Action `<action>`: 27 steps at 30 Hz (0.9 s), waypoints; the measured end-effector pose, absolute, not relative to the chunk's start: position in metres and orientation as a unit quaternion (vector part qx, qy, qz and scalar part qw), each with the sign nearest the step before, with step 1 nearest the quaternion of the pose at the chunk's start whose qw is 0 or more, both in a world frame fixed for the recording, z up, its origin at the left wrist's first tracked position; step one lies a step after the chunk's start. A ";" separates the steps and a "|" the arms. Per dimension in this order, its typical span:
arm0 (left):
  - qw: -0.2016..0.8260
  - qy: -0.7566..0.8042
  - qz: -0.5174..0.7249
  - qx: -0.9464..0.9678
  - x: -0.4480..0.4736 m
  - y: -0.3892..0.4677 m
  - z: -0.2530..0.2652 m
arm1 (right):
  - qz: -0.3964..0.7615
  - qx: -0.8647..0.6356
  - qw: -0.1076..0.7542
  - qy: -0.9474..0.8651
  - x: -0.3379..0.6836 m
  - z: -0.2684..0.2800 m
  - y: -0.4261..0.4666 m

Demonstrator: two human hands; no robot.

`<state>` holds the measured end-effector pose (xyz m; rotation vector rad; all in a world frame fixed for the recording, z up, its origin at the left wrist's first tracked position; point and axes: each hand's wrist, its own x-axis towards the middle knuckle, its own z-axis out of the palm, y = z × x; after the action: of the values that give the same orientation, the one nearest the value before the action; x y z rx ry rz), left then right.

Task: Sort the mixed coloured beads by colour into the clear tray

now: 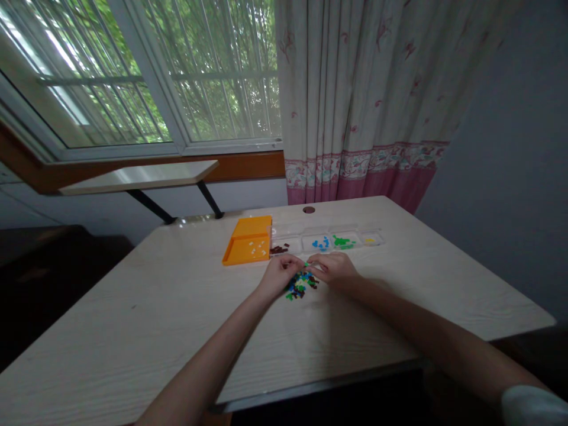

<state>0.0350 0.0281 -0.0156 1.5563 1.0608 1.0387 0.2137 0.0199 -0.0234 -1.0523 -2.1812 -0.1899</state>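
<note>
My left hand [283, 272] and my right hand [333, 268] meet over a mixed pile of small plastic pieces [298, 290], coloured green, blue, brown and yellow. Both hands are closed in a pinch, and a small green piece [306, 264] shows between their fingertips. Its exact shape is too small to make out, and the fingers partly cover it and the back of the pile. Just beyond my hands stands a row of clear boxes, holding brown pieces [279, 249], blue pieces [320, 243], green pieces [343, 241] and yellow pieces [369, 241].
An open orange case [251, 226] with white pieces [257, 247] lies left of the clear boxes. Everything rests on a pale wooden table [177, 319]. A raised shelf [146, 174] stands at the back left; a curtain [355, 106] hangs behind the table.
</note>
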 end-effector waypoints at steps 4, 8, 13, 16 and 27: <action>0.484 0.429 0.422 0.635 0.035 0.030 -0.019 | -0.078 -0.401 0.357 -0.840 0.213 -0.023 0.019; 0.454 0.434 0.407 0.663 0.034 0.030 -0.020 | -0.082 -0.399 0.372 -0.834 0.214 -0.021 0.019; 0.208 0.447 0.280 0.824 0.026 0.024 -0.011 | -0.102 -0.397 0.429 -0.805 0.223 -0.015 0.023; 0.092 0.451 0.178 0.870 0.023 0.020 -0.007 | -0.114 -0.398 0.452 -0.790 0.227 -0.012 0.025; 0.044 0.487 0.106 0.866 0.024 0.017 -0.003 | -0.121 -0.361 0.492 -0.783 0.229 -0.011 0.024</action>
<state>0.0236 0.0173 -0.0028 2.6468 1.4887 0.3226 0.2294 0.0238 -0.0105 -0.8769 -1.8993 -0.2925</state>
